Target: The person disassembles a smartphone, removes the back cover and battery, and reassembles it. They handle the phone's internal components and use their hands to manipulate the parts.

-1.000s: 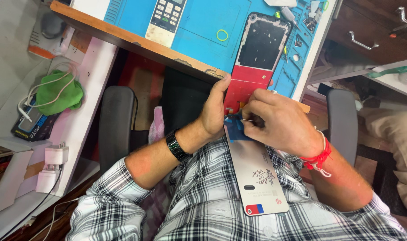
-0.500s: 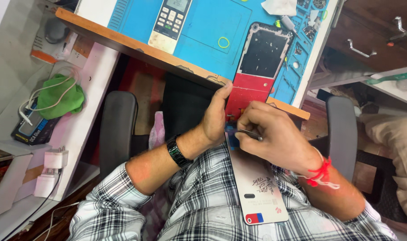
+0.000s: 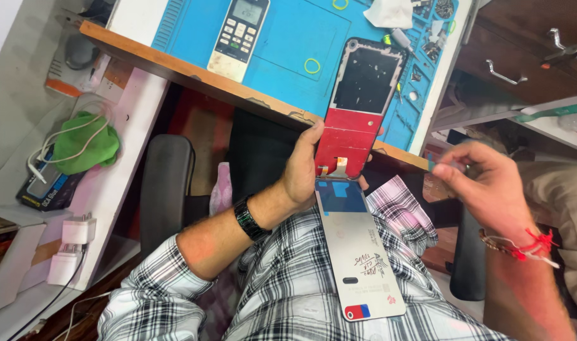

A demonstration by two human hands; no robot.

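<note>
An opened smartphone is spread over the desk edge and my lap. Its red frame with a dark inner plate (image 3: 359, 104) rests on the blue mat, and its white screen panel (image 3: 362, 256) lies face down on my checked shirt, joined by a short ribbon cable (image 3: 334, 168). My left hand (image 3: 303, 168) grips the phone at the hinge, thumb on the red frame's edge. My right hand (image 3: 484, 186) is raised to the right of the phone, fingers pinched on a small pale-blue piece (image 3: 439, 165) whose kind I cannot tell.
The blue work mat (image 3: 282, 44) carries a white remote control (image 3: 239, 36), two green rings, a crumpled white tissue (image 3: 389, 12) and small parts. A green cloth with cables (image 3: 85, 144) and white chargers (image 3: 70, 243) lie on the left shelf. A black chair arm (image 3: 166, 189) stands left.
My right hand has pulled away from the phone's hinge to the right, holding a small piece. The panels now lie fully exposed. My left hand has kept its grip.
</note>
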